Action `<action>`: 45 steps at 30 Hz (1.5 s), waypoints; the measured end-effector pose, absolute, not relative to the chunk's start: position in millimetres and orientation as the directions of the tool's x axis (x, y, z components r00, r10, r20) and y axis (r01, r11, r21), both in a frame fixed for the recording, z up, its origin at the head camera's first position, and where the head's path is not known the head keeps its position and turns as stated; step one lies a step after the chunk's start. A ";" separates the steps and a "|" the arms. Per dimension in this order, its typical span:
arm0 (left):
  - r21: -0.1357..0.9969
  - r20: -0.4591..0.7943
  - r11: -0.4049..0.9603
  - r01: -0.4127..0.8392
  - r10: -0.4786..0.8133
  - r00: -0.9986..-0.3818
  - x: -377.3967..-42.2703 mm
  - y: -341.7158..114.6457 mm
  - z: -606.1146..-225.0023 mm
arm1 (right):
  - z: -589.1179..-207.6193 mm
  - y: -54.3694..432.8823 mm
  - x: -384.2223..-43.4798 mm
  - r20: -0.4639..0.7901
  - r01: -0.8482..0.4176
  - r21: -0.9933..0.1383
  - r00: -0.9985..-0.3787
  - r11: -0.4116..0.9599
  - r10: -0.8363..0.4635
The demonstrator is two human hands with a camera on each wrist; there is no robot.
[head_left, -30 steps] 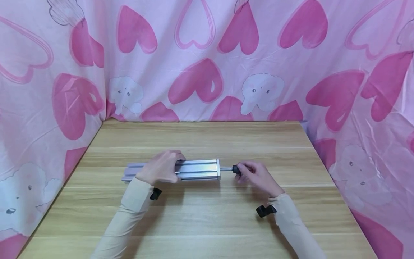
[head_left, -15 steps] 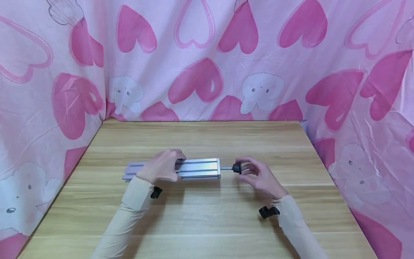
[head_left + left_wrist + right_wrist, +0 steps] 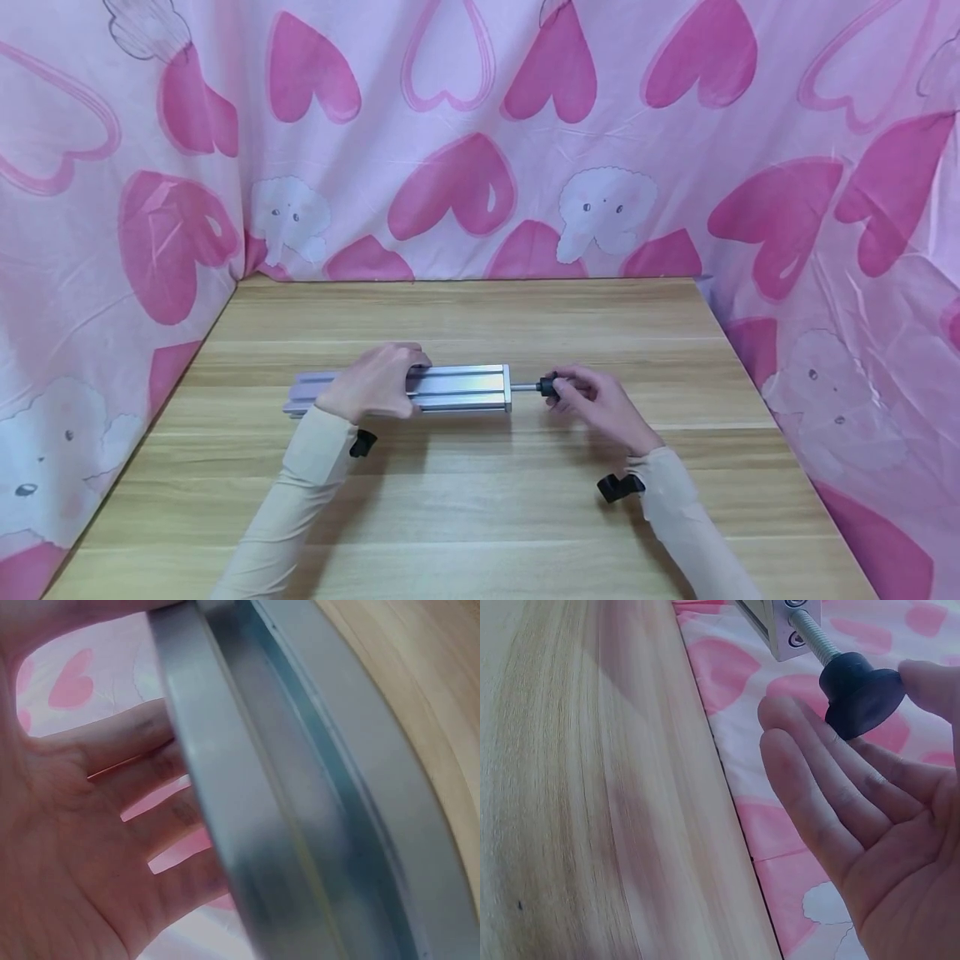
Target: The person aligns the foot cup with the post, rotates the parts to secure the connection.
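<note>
A silver grooved aluminium profile [image 3: 461,389] lies crosswise at mid-table, with a flat end plate [image 3: 507,388] at its right. My left hand [image 3: 375,385] grips it from above, thumb on the near side and fingers over the far side. In the left wrist view the fingers reach behind the profile [image 3: 232,772]. From the end plate sticks a threaded rod [image 3: 815,636] bearing a black levelling foot [image 3: 859,694] with a wide round base. My right hand [image 3: 600,410] pinches that base by its rim between thumb and fingers; the other fingers extend below it.
The wood-grain table [image 3: 465,508] carries the profile. Pink heart-print cloth [image 3: 450,183] hangs along the back and both sides. Black camera mounts sit at both wrists, the right one [image 3: 619,487] hanging inward over the table.
My right fingers let go of the foot and spread around it half a second ago, then came together on it again. The left hand and profile stay almost in place.
</note>
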State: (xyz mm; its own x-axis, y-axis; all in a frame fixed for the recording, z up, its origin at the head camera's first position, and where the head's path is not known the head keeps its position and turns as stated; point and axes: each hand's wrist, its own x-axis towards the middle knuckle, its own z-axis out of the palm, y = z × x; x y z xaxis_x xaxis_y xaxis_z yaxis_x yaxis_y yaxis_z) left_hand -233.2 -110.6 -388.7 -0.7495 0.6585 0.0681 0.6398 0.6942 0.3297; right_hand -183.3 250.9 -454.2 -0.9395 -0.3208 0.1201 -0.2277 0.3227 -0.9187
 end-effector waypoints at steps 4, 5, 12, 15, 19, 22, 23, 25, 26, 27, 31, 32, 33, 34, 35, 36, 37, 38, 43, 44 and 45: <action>0.329 0.068 0.695 0.639 0.657 -0.751 -233.1 -110.9 -388.6 | -456.9 250.4 -186.2 0.100 -0.202 -0.927 -0.945 0.315 -0.311; 0.329 0.068 0.695 0.639 0.657 -0.750 -233.2 -111.0 -388.8 | -457.6 250.4 -187.0 0.101 -0.202 -0.928 -0.945 0.313 -0.311; 0.329 0.068 0.693 0.641 0.660 -0.748 -233.7 -111.7 -391.2 | -457.7 250.7 -187.6 0.111 -0.226 -0.918 -0.934 0.325 -0.339; 0.333 0.063 0.696 0.636 0.656 -0.752 -233.7 -112.3 -391.4 | -456.2 250.8 -185.8 0.106 -0.234 -0.899 -0.936 0.370 -0.336; 0.337 0.052 0.702 0.628 0.652 -0.757 -234.4 -112.5 -391.6 | -453.4 251.1 -182.5 0.141 -0.278 -0.871 -0.931 0.405 -0.336; 0.338 0.049 0.702 0.628 0.653 -0.756 -234.4 -112.2 -391.0 | -451.9 250.9 -181.8 0.197 -0.328 -0.866 -0.917 0.376 -0.347; 0.339 0.048 0.701 0.628 0.654 -0.755 -234.2 -112.0 -390.7 | -451.6 250.7 -182.0 0.213 -0.341 -0.866 -0.913 0.366 -0.347; 0.339 0.049 0.697 0.632 0.657 -0.752 -234.5 -112.0 -391.1 | -451.0 250.4 -182.4 0.236 -0.359 -0.865 -0.908 0.350 -0.347; 0.339 0.051 0.696 0.633 0.658 -0.751 -234.5 -111.8 -391.1 | -450.7 250.4 -182.5 0.238 -0.358 -0.867 -0.908 0.346 -0.344; 0.339 0.051 0.695 0.635 0.660 -0.750 -234.6 -111.7 -391.1 | -450.7 250.5 -182.7 0.238 -0.356 -0.868 -0.910 0.347 -0.339; 0.343 0.051 0.692 0.635 0.661 -0.749 -234.5 -111.1 -391.1 | -450.4 251.7 -182.8 0.213 -0.327 -0.866 -0.926 0.378 -0.313; 0.344 0.052 0.693 0.634 0.660 -0.750 -234.1 -110.8 -390.5 | -450.6 251.9 -182.9 0.205 -0.319 -0.866 -0.929 0.386 -0.308; 0.345 0.052 0.693 0.633 0.659 -0.750 -233.8 -110.6 -390.2 | -450.9 252.2 -182.9 0.194 -0.308 -0.867 -0.932 0.391 -0.305; 0.344 0.052 0.694 0.632 0.658 -0.751 -233.6 -110.3 -390.0 | -451.3 252.3 -183.1 0.182 -0.297 -0.870 -0.935 0.393 -0.304; 0.344 0.054 0.695 0.632 0.657 -0.752 -233.2 -109.9 -389.6 | -451.6 252.4 -183.2 0.168 -0.283 -0.875 -0.938 0.392 -0.303; 0.343 0.054 0.695 0.632 0.657 -0.752 -233.0 -109.7 -389.5 | -452.0 252.6 -183.5 0.151 -0.264 -0.883 -0.942 0.388 -0.299; 0.343 0.055 0.694 0.633 0.657 -0.751 -232.8 -109.6 -389.4 | -452.8 252.9 -183.8 0.138 -0.253 -0.888 -0.943 0.384 -0.301; 0.342 0.056 0.695 0.633 0.657 -0.752 -232.5 -109.2 -389.1 | -453.1 253.0 -184.0 0.123 -0.236 -0.895 -0.946 0.379 -0.300; 0.337 0.058 0.696 0.635 0.658 -0.751 -232.4 -109.4 -389.6 | -454.1 252.7 -186.4 0.080 -0.191 -0.911 -0.951 0.365 -0.299; 0.336 0.058 0.696 0.635 0.657 -0.751 -232.3 -109.5 -389.7 | -453.8 252.3 -186.9 0.071 -0.182 -0.914 -0.952 0.363 -0.298; 0.336 0.058 0.696 0.635 0.657 -0.751 -232.3 -109.5 -389.8 | -454.0 251.9 -187.6 0.067 -0.179 -0.915 -0.951 0.363 -0.301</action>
State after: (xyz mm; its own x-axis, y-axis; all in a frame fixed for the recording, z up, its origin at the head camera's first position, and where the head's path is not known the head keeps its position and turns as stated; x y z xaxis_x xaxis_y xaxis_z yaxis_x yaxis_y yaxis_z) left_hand -232.3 -109.5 -389.8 -0.7514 0.6572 0.0584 0.6347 0.6958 0.3363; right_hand -187.6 251.9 -454.0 -0.9513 -0.3009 0.0666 -0.1787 0.3626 -0.9147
